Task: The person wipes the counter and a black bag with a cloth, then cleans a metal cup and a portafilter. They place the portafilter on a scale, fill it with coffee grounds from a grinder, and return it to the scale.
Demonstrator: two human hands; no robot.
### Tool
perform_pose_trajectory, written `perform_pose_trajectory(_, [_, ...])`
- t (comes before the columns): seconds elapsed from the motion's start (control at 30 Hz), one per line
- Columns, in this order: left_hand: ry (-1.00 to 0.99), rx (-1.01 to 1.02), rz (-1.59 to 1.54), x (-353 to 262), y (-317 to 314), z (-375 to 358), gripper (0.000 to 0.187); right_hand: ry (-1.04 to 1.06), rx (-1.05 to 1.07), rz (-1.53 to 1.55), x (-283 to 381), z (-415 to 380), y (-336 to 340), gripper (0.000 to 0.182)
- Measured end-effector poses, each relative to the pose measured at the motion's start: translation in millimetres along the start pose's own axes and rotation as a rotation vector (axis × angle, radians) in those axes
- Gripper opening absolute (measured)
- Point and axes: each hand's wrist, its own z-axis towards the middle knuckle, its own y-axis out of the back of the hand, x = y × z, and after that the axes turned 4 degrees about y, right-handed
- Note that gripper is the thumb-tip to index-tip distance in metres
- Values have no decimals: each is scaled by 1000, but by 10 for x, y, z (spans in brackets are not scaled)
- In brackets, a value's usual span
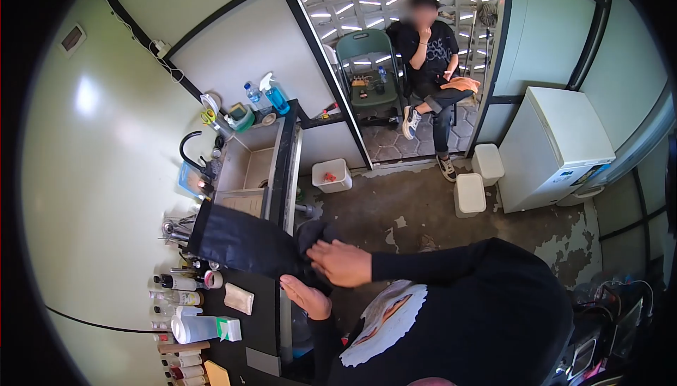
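Observation:
A long black fabric or bag-like item (243,239) stretches from the counter by the wall toward my body. My right hand (340,262) lies over its bunched near end, back of the hand up, with the fingers apart. Just below, my left hand (305,297) rests against the lower edge of the black item with its fingers stretched out. The black item hides part of the counter. Folds of dark fabric hang beside my right hand, and their far side is hidden.
A sink (252,167) lies beyond the black item. Bottles (178,298), a folded cloth (239,299) and a clear pitcher (197,327) stand along the counter (262,333). White bins (331,176) and a small fridge (553,132) stand on the floor. A person (432,51) sits in the doorway.

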Motion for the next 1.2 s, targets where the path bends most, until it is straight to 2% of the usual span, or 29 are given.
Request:
perform_pose_trajectory(0.07, [-27,25,16,7,85,82,67,232,-253,-97,-92,-112,-344,42])
perform_pose_trajectory(0.1, [-47,54,25,19,123,104,67,232,-251,-97,-75,-122,-282,42])
perform_pose_trajectory(0.17, [-62,89,33,6,119,89,67,32,-56,174,-44,-136,-51,45])
perform_pose_trajectory(0.27, [-57,145,-191,-189,15,-25,54,51,-252,237,-727,266,-263,46])
perform_pose_trajectory(0.3, [-84,190,-192,-239,1,-57,51,47,-253,238,-818,343,-274,46])
perform_pose_trajectory(0.37, [-133,261,-191,-336,-52,-118,48,-21,-91,249,-914,469,-243,49])
perform_pose_trajectory(0.4, [-156,284,-187,-380,-102,-136,47,-17,-94,247,-873,466,-316,49])
perform_pose_trajectory(0.47, [-190,230,-218,-433,-212,-101,48,1,-253,96,-704,381,-549,49])
perform_pose_trajectory(0.53, [-116,219,-290,-383,-266,-42,47,-96,-19,271,-290,157,-246,52])
perform_pose_trajectory(0.6, [-160,276,-266,-537,-227,-38,47,16,4,287,-111,-24,-163,52])
perform_pose_trajectory(0.67, [-113,304,-286,-489,-182,-16,47,8,33,257,-67,-72,-189,56])
perform_pose_trajectory(0.77, [-37,343,-313,-402,-78,-46,47,180,-173,343,-161,-28,-289,56])
perform_pose_trajectory(0.8, [-16,353,-324,-417,-71,-47,47,183,-171,341,-162,32,-266,56])
perform_pose_trajectory(0.83, [-16,427,-343,-557,-71,-63,48,259,-259,318,-169,110,-218,55])
perform_pose_trajectory(0.9, [-24,433,-292,-462,-30,-111,50,418,-421,244,-200,294,-78,53])
perform_pose_trajectory(0.93, [-24,441,-239,-468,-25,-145,57,421,-427,244,-237,383,-2,53])
perform_pose_trajectory(1.0, [15,419,-201,-423,44,-198,55,458,-383,370,-356,539,178,47])
perform_pose_trajectory(1.07, [-101,484,-206,-150,198,-137,56,212,-245,339,-582,606,419,39])
perform_pose_trajectory(1.1, [-182,517,-258,-80,253,-101,58,218,-362,352,-862,678,344,33])
perform_pose_trajectory(1.13, [-188,511,-254,-128,306,-73,58,332,-487,492,-1082,694,330,35])
perform_pose_trajectory(1.17, [-190,423,-266,-246,381,-58,57,274,-601,514,-1059,574,418,37])
perform_pose_trajectory(1.2, [-140,390,-337,-501,438,-66,58,314,-572,372,-1278,548,462,40])
